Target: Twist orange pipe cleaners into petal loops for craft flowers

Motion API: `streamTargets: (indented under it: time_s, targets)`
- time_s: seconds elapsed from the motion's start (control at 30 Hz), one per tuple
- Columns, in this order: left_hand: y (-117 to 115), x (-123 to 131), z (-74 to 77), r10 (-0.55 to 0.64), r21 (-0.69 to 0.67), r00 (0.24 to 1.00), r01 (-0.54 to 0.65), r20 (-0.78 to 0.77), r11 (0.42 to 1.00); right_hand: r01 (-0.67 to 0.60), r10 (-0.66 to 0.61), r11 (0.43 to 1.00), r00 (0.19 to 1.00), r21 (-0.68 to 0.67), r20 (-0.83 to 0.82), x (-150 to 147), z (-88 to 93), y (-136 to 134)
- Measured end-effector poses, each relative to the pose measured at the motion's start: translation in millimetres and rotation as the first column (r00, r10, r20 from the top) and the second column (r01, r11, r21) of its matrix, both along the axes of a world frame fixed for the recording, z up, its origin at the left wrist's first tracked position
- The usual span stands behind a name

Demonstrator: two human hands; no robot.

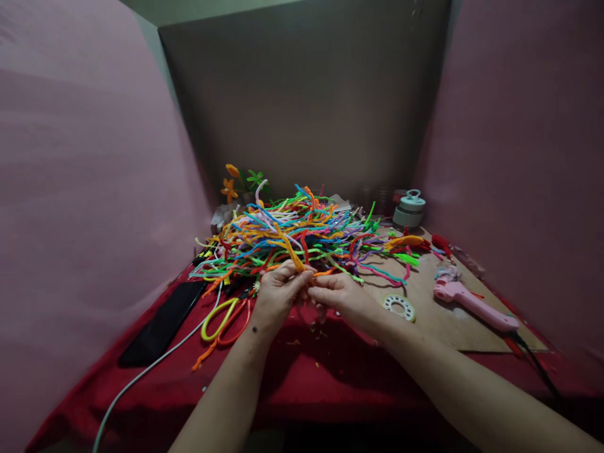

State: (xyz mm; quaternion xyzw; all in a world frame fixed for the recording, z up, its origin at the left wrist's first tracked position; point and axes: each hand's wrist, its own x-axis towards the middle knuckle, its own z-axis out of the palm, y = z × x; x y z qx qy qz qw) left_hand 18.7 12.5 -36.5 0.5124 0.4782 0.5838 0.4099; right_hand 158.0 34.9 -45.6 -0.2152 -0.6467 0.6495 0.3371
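My left hand (282,290) pinches a yellow-orange pipe cleaner piece (293,253) that points up and away over the pile. Close against it, my right hand (340,296) has thumb and forefinger closed at the lower end of that same piece; the exact spot is hidden by the fingers. Just beyond both hands lies a large heap of many-coloured pipe cleaners (264,236). Left of my left hand rest scissors (219,321) with one yellow and one red handle loop, blades partly covered.
A black phone (163,324) and a white cable (155,371) lie at left. To the right, a pink glue gun (476,305) and a white ring-shaped spool (399,307) rest on a brown board (438,321). Behind stand a lidded grey-green jar (409,211) and orange pipe cleaner flowers (229,189).
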Motion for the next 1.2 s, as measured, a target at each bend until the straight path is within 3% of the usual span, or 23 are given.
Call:
streamTargets:
  time_s: [0.1, 0.23, 0.33, 0.43, 0.57, 0.73, 0.83, 1.0, 1.1, 1.2]
  targets:
    - [1, 0, 1.0, 0.017, -0.007, 1.0, -0.017, 0.013, 1.0, 0.084, -0.094, 0.98, 0.994, 0.182, 0.05, -2, -2.8, -1]
    - [0, 1, 3.9, 0.025, -0.007, 0.998, -0.024, 0.049, 1.0, 0.115, -0.191, 0.879, 0.974, 0.462, 0.119, -5, -10.8, 0]
    - [-1, 2, 4.8, 0.024, -0.025, 0.998, -0.022, 0.062, 0.999, 0.091, -0.235, 0.834, 0.951, 0.544, 0.201, -5, -13.4, 0]
    - [-1, 0, 3.5, 0.029, -0.03, 0.995, -0.027, 0.092, 0.999, 0.045, -0.246, 0.836, 0.922, 0.547, 0.299, -6, -13.0, -1]
    - [3, -8, 3.4, 0.062, 0.012, 0.986, -0.065, 0.155, 0.998, 0.018, -0.215, 0.884, 0.903, 0.467, 0.371, -6, -11.5, -4]
    - [5, -18, 7.8, 0.12, 0.089, 0.953, -0.151, 0.279, 0.985, -0.036, -0.007, 0.995, 0.896, 0.088, 0.443, -7, -7.5, -9]
    - [5, -21, 8.2, 0.16, 0.133, 0.95, -0.201, 0.268, 0.971, -0.08, 0.094, 0.995, 0.911, -0.051, 0.401, -7, -6.0, -11]
    - [7, -23, 9.5, 0.198, 0.233, 0.952, -0.252, 0.235, 0.939, -0.135, 0.17, 0.981, 0.944, -0.137, 0.283, -6, -8.8, -8]
    - [8, -27, 12.5, 0.107, 0.212, 0.923, -0.196, 0.369, 0.957, -0.178, 0.207, 0.959, 0.972, -0.22, 0.114, -4, -9.9, -6]
    - [7, -29, 11.3, -0.054, 0.067, 0.91, 0.029, 0.41, 0.997, -0.155, 0.157, 0.951, 0.987, -0.267, -0.012, -2, -8.2, -5]
